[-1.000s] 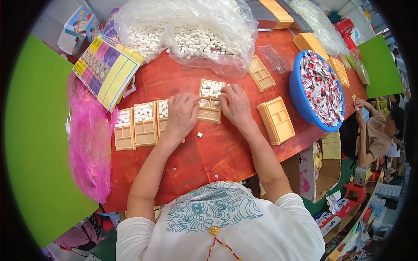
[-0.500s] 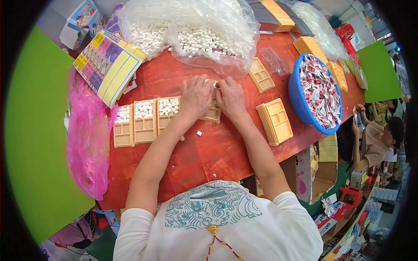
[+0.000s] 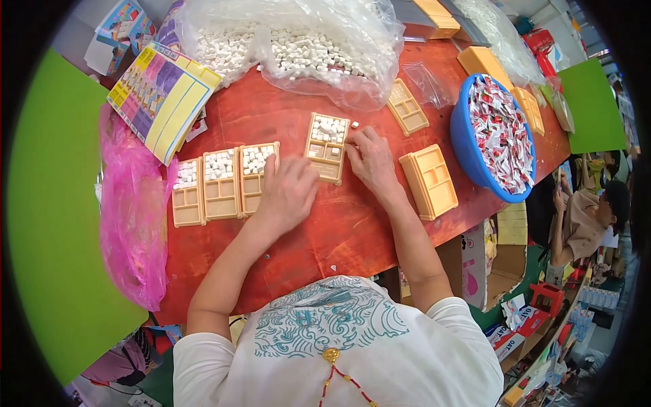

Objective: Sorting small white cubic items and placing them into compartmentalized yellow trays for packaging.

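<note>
A yellow compartment tray (image 3: pixel 327 173) lies in the middle of the red table, its far section holding white cubes (image 3: pixel 330 127). A few cubes sit in its smaller compartments. My right hand (image 3: pixel 373 163) is at the tray's right edge, thumb and forefinger apart, with nothing seen between them. A loose white cube (image 3: pixel 354 125) lies just past its fingertips. My left hand (image 3: pixel 288 193) is over the table left of the tray, its fingers curled together and their grip hidden. Left of it stand three more trays (image 3: pixel 222 198) in a row, far sections filled with cubes.
A large clear bag (image 3: pixel 325 34) of white cubes covers the far side. To the right are stacked empty trays (image 3: pixel 430 183), another tray (image 3: pixel 407 108) and a blue basin (image 3: pixel 485 180) of small packets. A pink plastic bag (image 3: pixel 135 224) and printed cards (image 3: pixel 159 95) lie left.
My hands have parted from the tray, uncovering it. The left has drawn back toward me, over the spot where a loose cube lay; that cube is out of sight. The right has moved slightly right.
</note>
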`<state>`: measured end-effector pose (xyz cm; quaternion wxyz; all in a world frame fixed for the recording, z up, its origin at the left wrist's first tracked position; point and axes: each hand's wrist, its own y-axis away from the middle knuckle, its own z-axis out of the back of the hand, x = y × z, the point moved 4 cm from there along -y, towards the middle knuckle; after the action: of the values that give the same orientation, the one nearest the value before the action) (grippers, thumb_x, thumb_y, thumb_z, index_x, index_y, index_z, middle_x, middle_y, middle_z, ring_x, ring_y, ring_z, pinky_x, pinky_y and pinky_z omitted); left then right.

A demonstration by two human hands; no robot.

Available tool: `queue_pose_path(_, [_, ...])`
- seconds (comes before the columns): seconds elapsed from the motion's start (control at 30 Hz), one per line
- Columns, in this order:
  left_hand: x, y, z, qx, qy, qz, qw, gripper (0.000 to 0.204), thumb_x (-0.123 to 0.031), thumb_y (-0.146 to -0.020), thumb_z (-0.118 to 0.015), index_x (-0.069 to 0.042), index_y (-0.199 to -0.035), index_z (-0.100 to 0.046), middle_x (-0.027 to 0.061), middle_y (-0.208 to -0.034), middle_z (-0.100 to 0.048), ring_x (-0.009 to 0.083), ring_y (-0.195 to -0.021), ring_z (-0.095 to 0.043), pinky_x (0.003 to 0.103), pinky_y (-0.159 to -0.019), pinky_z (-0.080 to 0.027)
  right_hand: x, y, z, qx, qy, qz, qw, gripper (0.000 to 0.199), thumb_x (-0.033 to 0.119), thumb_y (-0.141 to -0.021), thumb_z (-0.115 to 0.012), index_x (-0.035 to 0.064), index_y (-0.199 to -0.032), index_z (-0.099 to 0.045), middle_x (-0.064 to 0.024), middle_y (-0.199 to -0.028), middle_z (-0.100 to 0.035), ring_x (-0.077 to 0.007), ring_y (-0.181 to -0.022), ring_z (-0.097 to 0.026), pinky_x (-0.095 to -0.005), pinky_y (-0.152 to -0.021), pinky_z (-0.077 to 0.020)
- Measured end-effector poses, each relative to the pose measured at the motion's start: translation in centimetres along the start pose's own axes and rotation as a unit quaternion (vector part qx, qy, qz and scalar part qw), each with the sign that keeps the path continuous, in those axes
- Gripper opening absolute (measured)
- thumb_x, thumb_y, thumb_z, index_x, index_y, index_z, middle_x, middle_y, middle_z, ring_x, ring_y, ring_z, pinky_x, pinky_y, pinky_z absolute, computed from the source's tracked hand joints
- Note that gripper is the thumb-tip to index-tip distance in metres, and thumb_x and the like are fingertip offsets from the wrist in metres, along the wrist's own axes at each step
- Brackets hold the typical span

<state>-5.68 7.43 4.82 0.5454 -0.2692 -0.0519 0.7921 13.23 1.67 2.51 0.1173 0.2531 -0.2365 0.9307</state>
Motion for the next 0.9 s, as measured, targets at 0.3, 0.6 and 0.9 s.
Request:
queue_pose_path(0.3, [-1.5, 4.0, -1.4, 0.06, -0.125, -0.038, 0.99, 0.011, -0.01, -0.076, -0.062, -0.009, -0.087, -0.059, 0.008, -0.087, -0.051, 0.0269, -0.093, -0.052, 0.059, -0.107, -0.026, 2.2, -1.8, -1.9, -0.021, 0.105, 0.067, 0.992, 0.012, 0.014, -0.082, -0.067, 0.0096, -0.093, -0.064, -0.0075, -0.087, -0.056, -0.0267, -0.082, -0.058, -0.04, -0.076, -0.0414])
queue_pose_path(0.6, [-1.1, 4.2, -1.2, 0.003, -0.11, -0.053, 0.992, 0.005, -0.008, -0.078, -0.059, -0.009, -0.083, -0.058, 0.0062, -0.08, -0.051, 0.0245, -0.088, -0.053, 0.058, -0.109, -0.028, 2.1, -2.8, -2.2, -0.048, 0.123, 0.098, 0.986, 0.009, 0.014, -0.082, -0.067, 0.0094, -0.089, -0.063, -0.0065, -0.085, -0.056, -0.0259, -0.081, -0.058, -0.0393, -0.075, -0.0411])
queue_pose_path(0.9, [1.6, 0.1, 1.6, -0.128, 0.047, 0.037, 0.99, 0.011, -0.001, -0.082, -0.061, -0.006, -0.093, -0.06, 0.0084, -0.088, -0.059, 0.0272, -0.085, -0.058, 0.043, -0.094, -0.036, 1.8, -2.4, -1.1, -0.054, 0.073, 0.052, 0.994, 0.011, 0.013, -0.083, -0.068, 0.0081, -0.091, -0.064, -0.0068, -0.089, -0.059, -0.0253, -0.086, -0.059, -0.0395, -0.078, -0.0409])
